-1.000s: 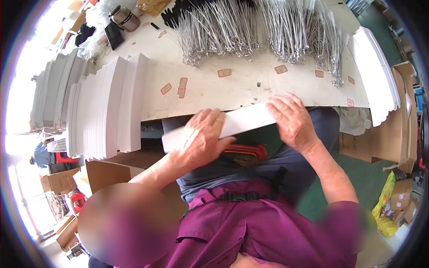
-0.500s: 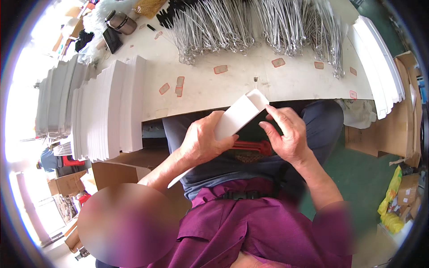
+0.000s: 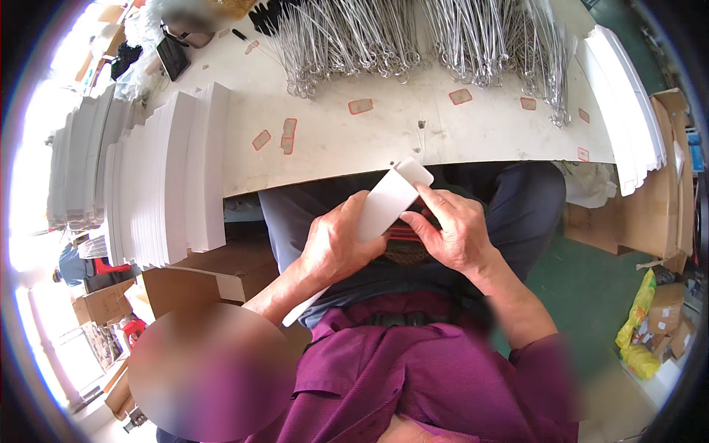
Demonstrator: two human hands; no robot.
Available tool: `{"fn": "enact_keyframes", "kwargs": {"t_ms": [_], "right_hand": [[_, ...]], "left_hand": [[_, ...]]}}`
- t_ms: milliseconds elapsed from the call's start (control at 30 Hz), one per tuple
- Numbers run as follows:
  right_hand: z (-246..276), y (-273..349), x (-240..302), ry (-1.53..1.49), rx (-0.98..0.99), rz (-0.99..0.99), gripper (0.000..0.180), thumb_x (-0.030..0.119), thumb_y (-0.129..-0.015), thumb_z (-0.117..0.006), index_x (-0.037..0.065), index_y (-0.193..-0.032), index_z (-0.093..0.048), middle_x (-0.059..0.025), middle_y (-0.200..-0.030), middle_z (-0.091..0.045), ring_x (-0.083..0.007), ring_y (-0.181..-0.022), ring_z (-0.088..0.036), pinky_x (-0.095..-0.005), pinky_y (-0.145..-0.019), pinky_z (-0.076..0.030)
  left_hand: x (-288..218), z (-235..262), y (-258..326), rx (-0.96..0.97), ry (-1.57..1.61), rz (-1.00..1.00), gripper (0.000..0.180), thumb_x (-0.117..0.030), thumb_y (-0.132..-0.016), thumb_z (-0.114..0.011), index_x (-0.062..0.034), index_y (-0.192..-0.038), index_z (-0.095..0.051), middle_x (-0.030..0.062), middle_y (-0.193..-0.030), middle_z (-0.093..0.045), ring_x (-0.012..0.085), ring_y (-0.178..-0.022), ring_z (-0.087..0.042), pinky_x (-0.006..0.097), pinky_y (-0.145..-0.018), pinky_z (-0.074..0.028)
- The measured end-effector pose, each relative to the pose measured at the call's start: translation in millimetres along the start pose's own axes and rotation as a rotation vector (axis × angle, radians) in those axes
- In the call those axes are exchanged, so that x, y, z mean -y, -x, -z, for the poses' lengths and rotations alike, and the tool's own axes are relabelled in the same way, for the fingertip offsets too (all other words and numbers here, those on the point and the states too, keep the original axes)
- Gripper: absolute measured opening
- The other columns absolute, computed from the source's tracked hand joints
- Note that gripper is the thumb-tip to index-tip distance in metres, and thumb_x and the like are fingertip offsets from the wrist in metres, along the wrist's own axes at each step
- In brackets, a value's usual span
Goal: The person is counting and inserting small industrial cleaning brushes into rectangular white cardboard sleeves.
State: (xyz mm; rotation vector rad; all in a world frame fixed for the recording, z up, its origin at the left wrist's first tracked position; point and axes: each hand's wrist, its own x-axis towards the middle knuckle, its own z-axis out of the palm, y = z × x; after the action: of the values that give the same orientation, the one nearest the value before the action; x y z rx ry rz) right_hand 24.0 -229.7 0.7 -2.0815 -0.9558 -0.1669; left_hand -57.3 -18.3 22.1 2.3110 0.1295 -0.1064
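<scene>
A long, narrow white cardboard box point(image 3: 388, 203) slants across my lap, just off the table's near edge. My left hand point(image 3: 336, 240) is wrapped around its middle, thumb on the near side. The box's lower end comes out beneath my left wrist. At its upper end a small rounded flap point(image 3: 416, 171) stands over the opening. My right hand point(image 3: 454, 229) is at the box's right side, index fingertip touching near the flap and thumb close to the edge, with a gap between them. The inside of the box is hidden.
Flat white cartons stand stacked at the table's left point(image 3: 166, 177), with more at the right point(image 3: 624, 111). Many thin metal rods with looped ends point(image 3: 354, 44) lie along the back. Cardboard boxes point(image 3: 199, 292) sit below left. A red object lies under my hands.
The flap at the box's upper end has folded over toward the opening. My right hand has moved slightly left and closer to the box. My left hand keeps its grip.
</scene>
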Motion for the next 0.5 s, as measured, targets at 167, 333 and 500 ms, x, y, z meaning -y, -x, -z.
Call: {"fn": "enact_keyframes", "kwargs": {"t_ms": [167, 333, 500], "right_hand": [[2.1, -0.5, 4.9, -0.478, 0.067, -0.311, 0.016, 0.01, -0.094, -0.075, -0.003, -0.104, -0.074, -0.0187, -0.085, -0.074, -0.0194, -0.072, -0.073, -0.0304, -0.064, -0.056], [-4.9, 2.4, 7.9, -0.894, 0.307, -0.675, 0.015, 0.011, -0.097, -0.072, -0.004, -0.099, -0.074, -0.0139, -0.083, -0.075, -0.0139, -0.071, -0.068, -0.0281, -0.066, -0.054], [-3.3, 2.0, 7.2, -0.657, 0.299, -0.509, 0.012, 0.009, -0.094, -0.073, -0.002, -0.096, -0.074, -0.0141, -0.081, -0.074, -0.0169, -0.069, -0.069, -0.033, -0.064, -0.053]], "left_hand": [[1.3, -1.9, 5.8, -0.017, 0.064, -0.108, 0.055, -0.013, -0.074, -0.078, -0.0025, -0.125, -0.059, 0.0222, -0.104, -0.071, 0.0406, -0.094, -0.072, 0.046, -0.078, -0.061], [-10.4, -5.1, -5.1, -0.003, 0.066, -0.087, 0.068, -0.013, -0.075, -0.08, -0.0066, -0.136, -0.052, 0.0238, -0.107, -0.071, 0.0405, -0.097, -0.073, 0.046, -0.08, -0.061], [-8.8, -5.9, -6.1, 0.074, 0.091, -0.059, 0.077, -0.014, -0.076, -0.081, -0.0106, -0.143, -0.045, 0.0253, -0.108, -0.071, 0.0403, -0.098, -0.074, 0.045, -0.081, -0.062]]}}
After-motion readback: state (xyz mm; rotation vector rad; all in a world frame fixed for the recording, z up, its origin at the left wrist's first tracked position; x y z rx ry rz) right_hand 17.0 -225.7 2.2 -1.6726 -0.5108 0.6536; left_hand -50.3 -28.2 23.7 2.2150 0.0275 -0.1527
